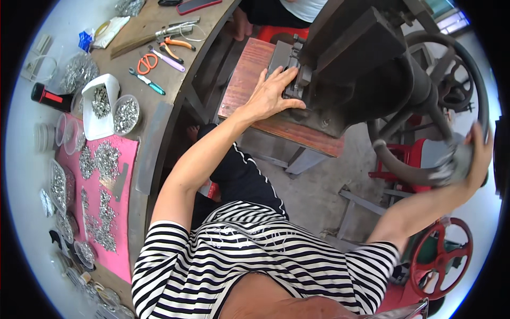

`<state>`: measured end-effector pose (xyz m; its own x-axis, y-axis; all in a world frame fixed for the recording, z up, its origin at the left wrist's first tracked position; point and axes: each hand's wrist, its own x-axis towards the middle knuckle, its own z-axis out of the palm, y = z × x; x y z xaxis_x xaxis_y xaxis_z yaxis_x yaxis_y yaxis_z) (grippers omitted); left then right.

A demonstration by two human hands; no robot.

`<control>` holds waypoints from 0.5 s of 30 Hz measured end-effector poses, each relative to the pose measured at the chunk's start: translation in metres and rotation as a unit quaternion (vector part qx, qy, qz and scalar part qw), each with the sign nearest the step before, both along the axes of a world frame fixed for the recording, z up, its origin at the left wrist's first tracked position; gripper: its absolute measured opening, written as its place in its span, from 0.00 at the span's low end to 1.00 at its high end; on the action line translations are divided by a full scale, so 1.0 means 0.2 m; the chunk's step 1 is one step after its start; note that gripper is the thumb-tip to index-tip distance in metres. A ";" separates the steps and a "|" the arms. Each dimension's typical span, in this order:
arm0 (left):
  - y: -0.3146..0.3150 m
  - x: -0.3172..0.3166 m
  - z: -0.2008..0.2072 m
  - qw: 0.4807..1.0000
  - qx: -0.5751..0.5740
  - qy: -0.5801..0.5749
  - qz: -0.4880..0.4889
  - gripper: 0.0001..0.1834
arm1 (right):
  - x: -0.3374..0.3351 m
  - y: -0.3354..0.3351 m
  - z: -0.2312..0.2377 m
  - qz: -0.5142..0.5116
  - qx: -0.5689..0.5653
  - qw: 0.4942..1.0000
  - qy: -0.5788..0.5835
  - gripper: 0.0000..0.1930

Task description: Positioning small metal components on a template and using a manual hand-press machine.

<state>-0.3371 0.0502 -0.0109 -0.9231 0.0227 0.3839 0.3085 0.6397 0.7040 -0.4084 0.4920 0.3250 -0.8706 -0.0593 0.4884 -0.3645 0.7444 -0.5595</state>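
A dark metal hand press (366, 64) stands on a reddish wooden block top (241, 80) in front of me. My left hand (276, 94) lies palm down beside its tooling, fingers spread. Its fingertips reach the small metal die (298, 72) under the press head; whether a small part lies beneath them is hidden. Out at the right, my right hand (478, 157) is on the rim of the press's large handwheel (393, 159), at a grey wrapped section (454, 165). Hand and grip there are smeared by motion, but the hand appears closed around it.
On the left workbench, a pink sheet (122, 212) bears piles of small silvery parts, near a white tub (101, 127) and a round cup (126, 114) of parts. Orange-handled pliers (178, 45) lie farther off. A red handwheel (441, 258) stands at lower right. Another person (276, 10) sits opposite.
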 end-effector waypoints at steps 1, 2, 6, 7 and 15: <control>0.01 0.00 0.01 1.000 -0.010 -0.012 -0.004 0.56 | 0.16 -0.02 -0.22 -0.045 -0.056 0.991 0.116 0.14; 0.01 -0.02 0.01 1.000 -0.008 -0.011 -0.002 0.56 | 0.32 -0.16 -0.51 -0.091 -0.112 0.963 0.230 0.17; -0.04 0.05 0.01 0.999 -0.012 -0.020 -0.031 0.54 | 0.35 -0.19 -0.68 -0.072 -0.153 0.967 0.193 0.13; -0.08 0.05 0.03 0.999 0.003 -0.015 -0.047 0.54 | 0.34 -0.21 -0.55 -0.080 -0.095 0.983 0.133 0.12; -0.25 -0.33 -0.03 0.952 0.291 0.096 -0.001 0.27 | -0.02 -0.20 0.01 -0.066 0.080 0.968 0.227 0.37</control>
